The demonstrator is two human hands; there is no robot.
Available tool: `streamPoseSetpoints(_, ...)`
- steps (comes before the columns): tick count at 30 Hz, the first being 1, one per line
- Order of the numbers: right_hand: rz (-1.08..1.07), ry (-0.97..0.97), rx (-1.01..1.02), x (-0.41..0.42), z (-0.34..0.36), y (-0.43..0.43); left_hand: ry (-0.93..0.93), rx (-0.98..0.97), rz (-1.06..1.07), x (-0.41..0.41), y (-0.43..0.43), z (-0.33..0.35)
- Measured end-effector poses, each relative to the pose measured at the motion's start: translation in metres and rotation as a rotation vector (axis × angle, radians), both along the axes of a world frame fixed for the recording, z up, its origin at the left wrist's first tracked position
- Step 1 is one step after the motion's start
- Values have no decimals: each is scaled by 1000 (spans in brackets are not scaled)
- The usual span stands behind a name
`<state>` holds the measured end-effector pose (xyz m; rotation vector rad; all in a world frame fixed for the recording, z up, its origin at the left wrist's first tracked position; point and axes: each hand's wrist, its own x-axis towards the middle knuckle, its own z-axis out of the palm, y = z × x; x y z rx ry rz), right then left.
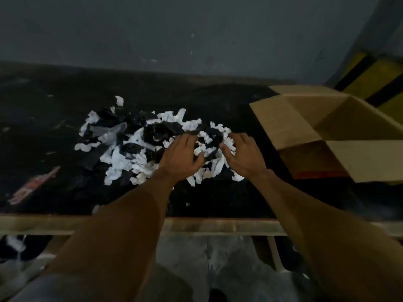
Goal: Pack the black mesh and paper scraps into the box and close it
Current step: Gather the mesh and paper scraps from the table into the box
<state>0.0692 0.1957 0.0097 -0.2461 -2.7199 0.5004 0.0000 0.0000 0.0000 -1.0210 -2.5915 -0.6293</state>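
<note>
Two bare forearms, nearest the lens, reaching forward over the pale front edge of the counter (218, 225). Below that edge, grey concrete floor (185, 258), blurred. Counter top black, scuffed, flecked with white bits; a red-and-white label (32, 186) stuck flat at the left. Mid-counter, a loose heap of white paper scraps (122, 164) mixed with black mesh (161, 131). Left hand (181, 158) and right hand (242, 155) cupped around the heap's right end, fingers (187, 138) curled and sunk into scraps and mesh, touching them; a firm grip cannot be told. Cardboard box (283, 125) at the right, just beside the heap, flaps open, inside bare. Behind, a dull grey wall (174, 35); far right, yellow-and-black stripes (370, 81).
</note>
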Motion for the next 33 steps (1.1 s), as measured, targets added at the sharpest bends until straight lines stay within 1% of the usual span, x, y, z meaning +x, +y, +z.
streamPoseSetpoints(5, -8, -96, 31, 4, -57, 32, -75, -58, 16, 7, 27, -55)
streamPoseSetpoints(10, 47, -173, 85, 1, -98, 62, -142, -98, 12, 10, 48, -95)
streamPoseSetpoints(13, 95, -155, 85, -7, -112, 74, -129, -98, -23, 4, 59, -113)
streamPoseSetpoints(18, 128, -153, 59, -26, -133, 95, -73, -135, -160, -21, 85, -133)
streamPoseSetpoints(23, 210, -156, 39, -46, -151, 105, -201, -168, -232, -45, 97, -154)
streamPoseSetpoints(25, 250, -173, 44, -54, -160, 104, -246, -137, -210, -43, 97, -164)
streamPoseSetpoints(27, 258, -184, 35, -59, -171, 104, -202, -131, -137, -38, 97, -173)
streamPoseSetpoints(28, 256, -162, 31, -60, -175, 103, -178, -135, -99, -37, 98, -176)
streamPoseSetpoints(30, 255, -24, 43, -61, -185, 103, -159, -135, -48, -40, 100, -182)
streamPoseSetpoints(31, 249, 49, 43, -61, -189, 103, -155, -117, -37, -41, 99, -184)
streamPoseSetpoints(33, 236, 112, 46, -61, -190, 102, -133, -58, -24, -42, 98, -185)
